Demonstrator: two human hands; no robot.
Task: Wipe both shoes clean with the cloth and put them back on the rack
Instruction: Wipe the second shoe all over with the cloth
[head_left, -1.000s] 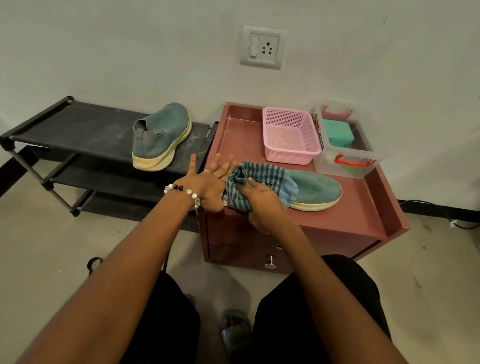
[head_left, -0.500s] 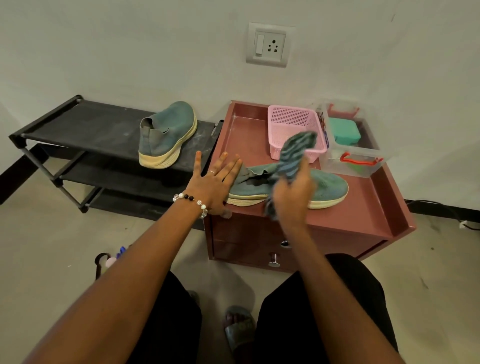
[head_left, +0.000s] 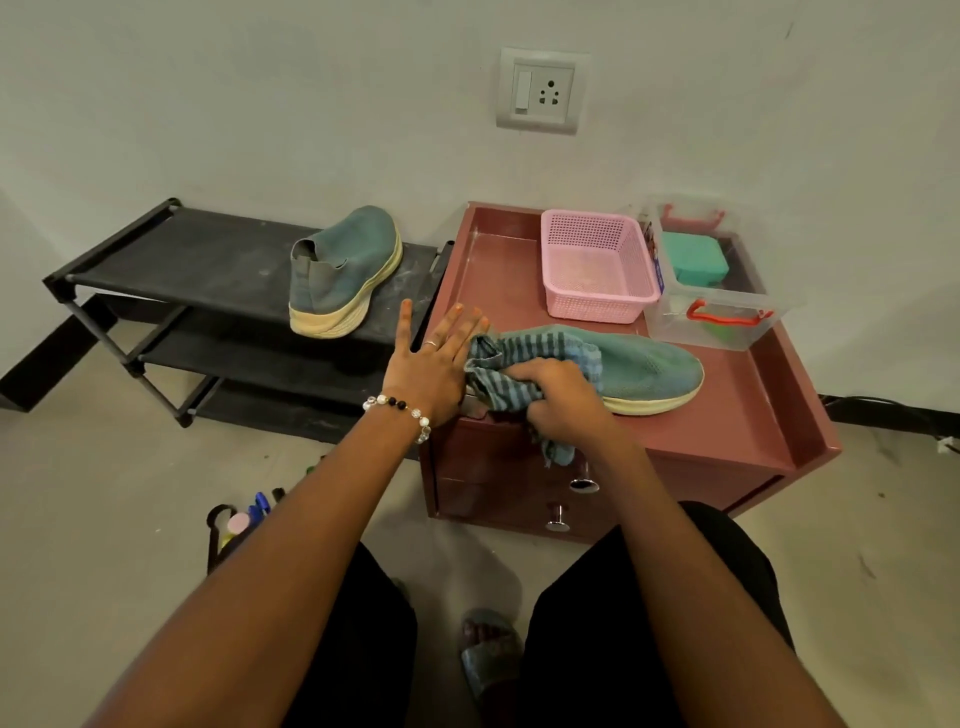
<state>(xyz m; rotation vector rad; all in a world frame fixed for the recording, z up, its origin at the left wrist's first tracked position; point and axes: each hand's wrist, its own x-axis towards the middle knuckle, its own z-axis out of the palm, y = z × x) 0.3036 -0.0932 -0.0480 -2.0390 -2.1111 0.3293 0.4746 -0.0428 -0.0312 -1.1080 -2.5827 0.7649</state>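
Nearest to me, the person's two bare forearms are reaching out over black-clad knees toward a low reddish cabinet with a raised rim around its top. The right hand is curling its fingers round a bunched blue striped cloth, gripping it and pressing it down onto the heel end of a teal shoe that is lying along the cabinet top's front edge, toe pointing to the right; a tail of the cloth is hanging over that front edge. Just beside it, the left hand, wearing a beaded bracelet, is resting at the front left corner of the cabinet top with fingers straight and spread, holding nothing, its fingertips next to the cloth. Farther back on the cabinet top, a pink basket is sitting near the rear edge, and a clear box with red handles is standing at the rear right corner. To the left, the second teal shoe is standing upright on the right end of the black rack's top shelf, toe toward the wall. A wall socket is showing above.
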